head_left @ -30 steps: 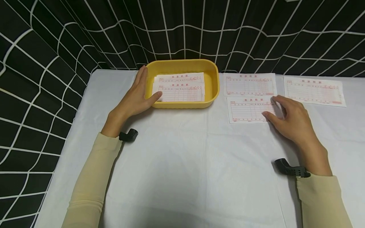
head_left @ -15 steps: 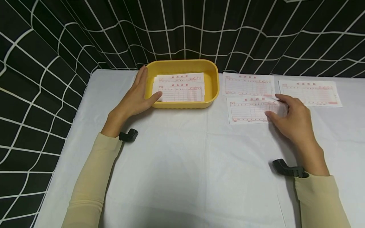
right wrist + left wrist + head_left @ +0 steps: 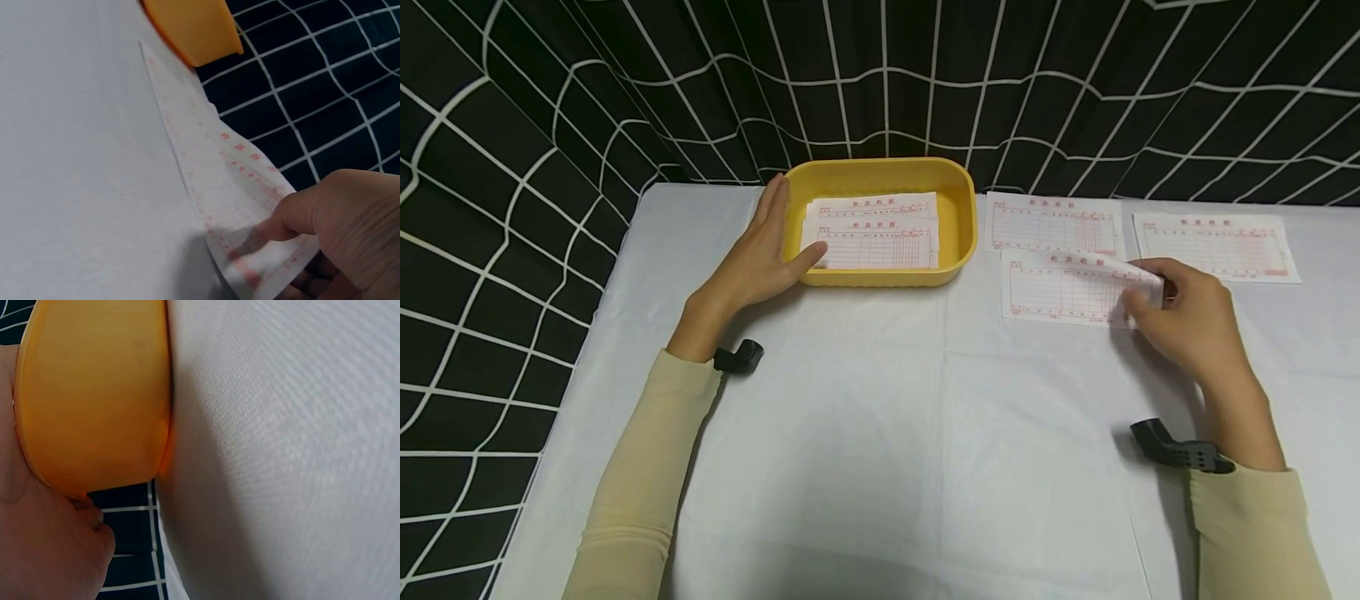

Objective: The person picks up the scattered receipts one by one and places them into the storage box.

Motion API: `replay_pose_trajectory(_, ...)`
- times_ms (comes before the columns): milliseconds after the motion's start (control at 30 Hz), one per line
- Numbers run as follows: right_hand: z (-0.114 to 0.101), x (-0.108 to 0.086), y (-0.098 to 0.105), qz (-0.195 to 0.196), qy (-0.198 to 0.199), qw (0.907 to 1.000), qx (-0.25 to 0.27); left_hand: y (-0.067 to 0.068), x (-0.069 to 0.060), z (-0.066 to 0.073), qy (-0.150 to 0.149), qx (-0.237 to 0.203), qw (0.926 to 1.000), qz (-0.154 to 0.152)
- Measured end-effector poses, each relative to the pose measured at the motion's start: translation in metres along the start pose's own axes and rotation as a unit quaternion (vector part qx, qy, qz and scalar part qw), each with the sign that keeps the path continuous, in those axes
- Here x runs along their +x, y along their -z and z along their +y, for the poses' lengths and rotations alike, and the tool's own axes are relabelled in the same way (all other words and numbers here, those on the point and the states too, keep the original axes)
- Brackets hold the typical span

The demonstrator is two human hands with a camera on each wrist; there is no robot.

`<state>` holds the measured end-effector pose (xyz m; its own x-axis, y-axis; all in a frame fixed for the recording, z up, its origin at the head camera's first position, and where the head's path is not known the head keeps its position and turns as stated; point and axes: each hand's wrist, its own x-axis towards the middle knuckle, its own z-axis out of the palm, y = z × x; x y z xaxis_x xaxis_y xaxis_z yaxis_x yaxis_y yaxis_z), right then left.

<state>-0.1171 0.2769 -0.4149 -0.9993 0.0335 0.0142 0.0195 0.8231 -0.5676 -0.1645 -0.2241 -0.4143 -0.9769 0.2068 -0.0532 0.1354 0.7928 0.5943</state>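
In the head view my left hand (image 3: pixel 752 254) holds the left front corner of a yellow plastic tray (image 3: pixel 880 277). Its thumb lies over the front rim and the fingers run along the left end. White receipt slips (image 3: pixel 876 246) with red print lie overlapping inside the tray. To the right, my right hand (image 3: pixel 1187 308) pinches the right end of another receipt slip (image 3: pixel 1060 287), which is partly raised and bent. Seen from the right wrist, the thumb (image 3: pixel 297 215) lies on top of this slip (image 3: pixel 200 156), the other fingers underneath and partly hidden.
Two more receipt slips lie at the back of the white-covered table (image 3: pixel 865 433): one receipt slip (image 3: pixel 1052 223) just behind the held one, another receipt slip (image 3: pixel 1217 246) farther right. A dark cloth (image 3: pixel 910 83) with white grid lines hangs behind the table.
My right hand has drawn the far-right slip slightly left, then taken hold of the front slip's right end and lifted it. My left hand and the tray have stayed put.
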Motion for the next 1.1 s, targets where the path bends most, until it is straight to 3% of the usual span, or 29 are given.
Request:
replay_pose_trajectory(633,0.003,-0.001,0.014,0.031,-0.009,0.9994,0.009,-0.001,0.000,-0.001,0.007,0.006,0.9999,-0.003)
replay_pose_trajectory(967,0.000,-0.002,0.013,0.047,-0.005,0.9962,0.073,0.000,0.000,0.000,0.015,0.015,0.9998,-0.007)
replay_pose_trajectory(1100,-0.007,-0.003,0.013,0.045,-0.020,0.9949,0.088,-0.001,-0.001,-0.001,0.011,0.012,0.9999,-0.006)
